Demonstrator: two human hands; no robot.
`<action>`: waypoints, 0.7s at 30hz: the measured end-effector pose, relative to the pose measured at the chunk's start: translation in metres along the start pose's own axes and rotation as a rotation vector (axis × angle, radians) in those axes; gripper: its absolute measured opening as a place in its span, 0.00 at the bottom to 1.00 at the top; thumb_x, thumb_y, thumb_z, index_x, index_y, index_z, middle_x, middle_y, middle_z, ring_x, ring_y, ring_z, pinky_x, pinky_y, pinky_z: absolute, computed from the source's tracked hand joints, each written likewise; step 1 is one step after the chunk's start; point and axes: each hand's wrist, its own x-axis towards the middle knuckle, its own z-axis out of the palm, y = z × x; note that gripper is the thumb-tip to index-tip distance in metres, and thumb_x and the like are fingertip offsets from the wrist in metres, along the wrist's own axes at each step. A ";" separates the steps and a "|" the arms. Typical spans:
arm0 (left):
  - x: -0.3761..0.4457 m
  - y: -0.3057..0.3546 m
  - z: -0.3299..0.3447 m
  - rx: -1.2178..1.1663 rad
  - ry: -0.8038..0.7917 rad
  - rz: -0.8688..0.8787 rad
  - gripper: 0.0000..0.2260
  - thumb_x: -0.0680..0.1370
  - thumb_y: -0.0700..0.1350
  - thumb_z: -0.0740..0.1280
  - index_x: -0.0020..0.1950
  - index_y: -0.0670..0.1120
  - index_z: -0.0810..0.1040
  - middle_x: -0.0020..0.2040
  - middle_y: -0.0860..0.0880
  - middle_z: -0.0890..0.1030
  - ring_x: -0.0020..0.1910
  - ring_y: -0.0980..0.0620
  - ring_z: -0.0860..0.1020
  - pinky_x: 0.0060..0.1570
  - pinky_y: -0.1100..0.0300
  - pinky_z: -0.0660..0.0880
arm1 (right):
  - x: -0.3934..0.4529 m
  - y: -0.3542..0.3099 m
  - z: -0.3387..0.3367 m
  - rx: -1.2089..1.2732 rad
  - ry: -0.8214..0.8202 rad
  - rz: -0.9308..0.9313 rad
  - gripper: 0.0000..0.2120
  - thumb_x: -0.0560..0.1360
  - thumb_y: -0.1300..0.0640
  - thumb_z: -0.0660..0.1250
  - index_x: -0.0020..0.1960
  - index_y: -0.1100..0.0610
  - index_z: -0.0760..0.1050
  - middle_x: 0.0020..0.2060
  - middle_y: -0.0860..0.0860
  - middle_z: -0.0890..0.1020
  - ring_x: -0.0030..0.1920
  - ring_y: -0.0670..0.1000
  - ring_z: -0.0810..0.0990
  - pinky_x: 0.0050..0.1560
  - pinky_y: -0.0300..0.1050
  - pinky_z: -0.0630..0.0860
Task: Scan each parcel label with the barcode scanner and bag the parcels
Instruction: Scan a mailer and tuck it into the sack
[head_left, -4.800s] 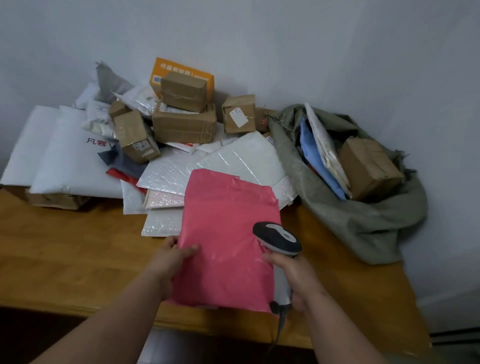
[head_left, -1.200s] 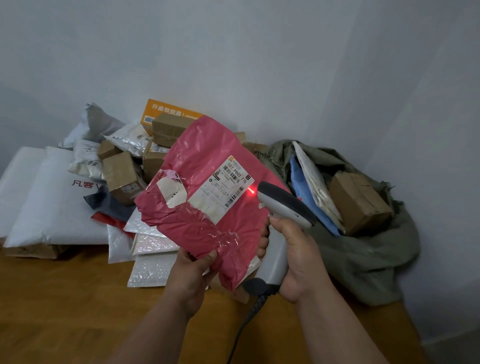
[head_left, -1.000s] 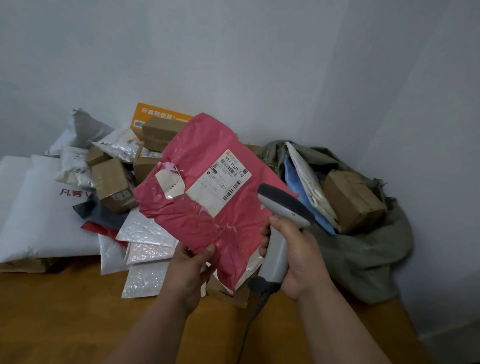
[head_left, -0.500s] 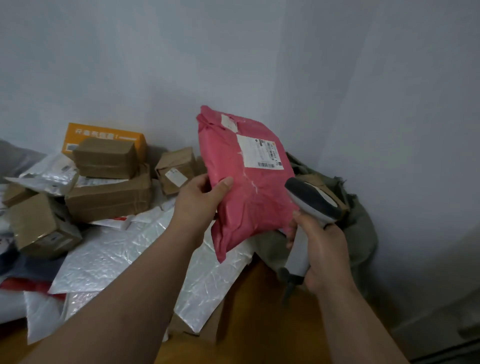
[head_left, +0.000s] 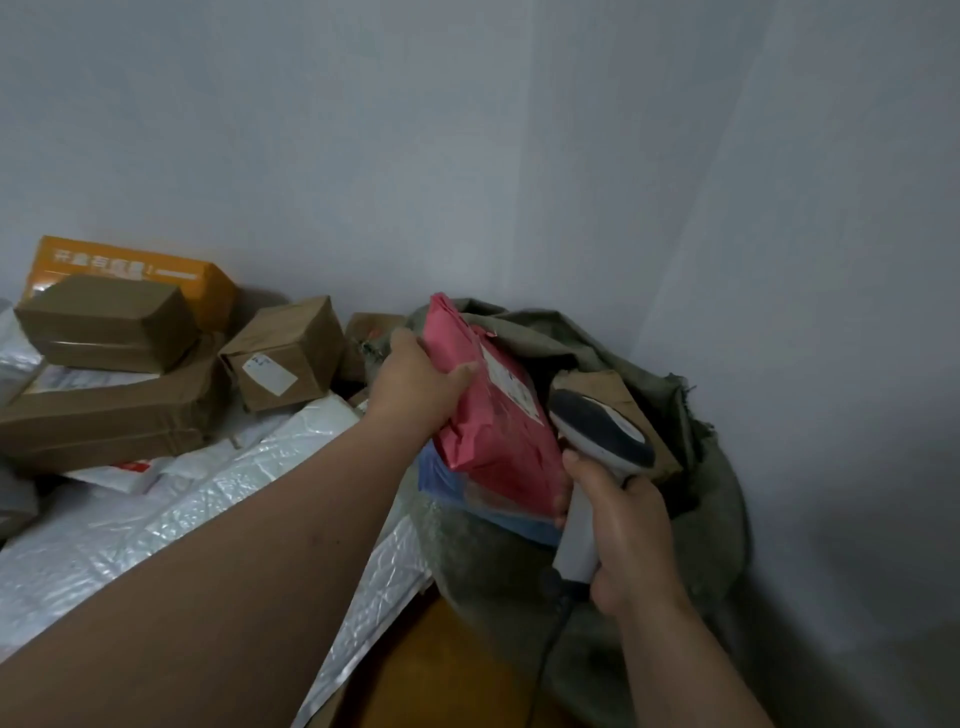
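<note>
Gripping the crumpled pink plastic mailer (head_left: 493, 415) left-handed (head_left: 415, 379), push it deep into the grey-green woven sack (head_left: 613, 597), right hand (head_left: 623, 530) clasping the grey handheld scanner (head_left: 597, 447).

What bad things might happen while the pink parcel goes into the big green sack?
The pink plastic mailer parcel, gripped by the left hand, lies tilted on the blue parcel at the grey-green woven sack mouth; it may slide out. The right hand holds the grey barcode scanner close, so they might bump.

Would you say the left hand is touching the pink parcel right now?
Touching: the head view shows the left hand gripping the pink parcel, thumb across its face.
</note>
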 end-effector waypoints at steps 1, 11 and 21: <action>0.005 -0.001 0.008 0.013 0.011 -0.002 0.26 0.73 0.57 0.74 0.58 0.46 0.65 0.53 0.45 0.76 0.47 0.46 0.75 0.48 0.52 0.76 | 0.004 0.002 -0.002 -0.001 -0.005 0.019 0.19 0.71 0.53 0.77 0.59 0.53 0.78 0.48 0.55 0.83 0.47 0.56 0.82 0.45 0.52 0.78; 0.014 -0.020 0.030 0.101 -0.120 0.076 0.15 0.83 0.51 0.62 0.57 0.44 0.83 0.50 0.43 0.83 0.48 0.45 0.80 0.43 0.58 0.72 | 0.021 0.015 0.002 -0.041 -0.067 0.017 0.21 0.72 0.52 0.75 0.64 0.49 0.76 0.52 0.51 0.82 0.52 0.53 0.81 0.55 0.56 0.80; -0.033 -0.131 -0.072 -0.054 0.178 -0.175 0.17 0.80 0.52 0.66 0.65 0.47 0.79 0.58 0.46 0.78 0.51 0.48 0.77 0.50 0.53 0.74 | -0.036 0.031 0.084 -0.193 -0.223 -0.029 0.05 0.73 0.52 0.76 0.38 0.48 0.83 0.29 0.48 0.82 0.31 0.45 0.81 0.33 0.42 0.77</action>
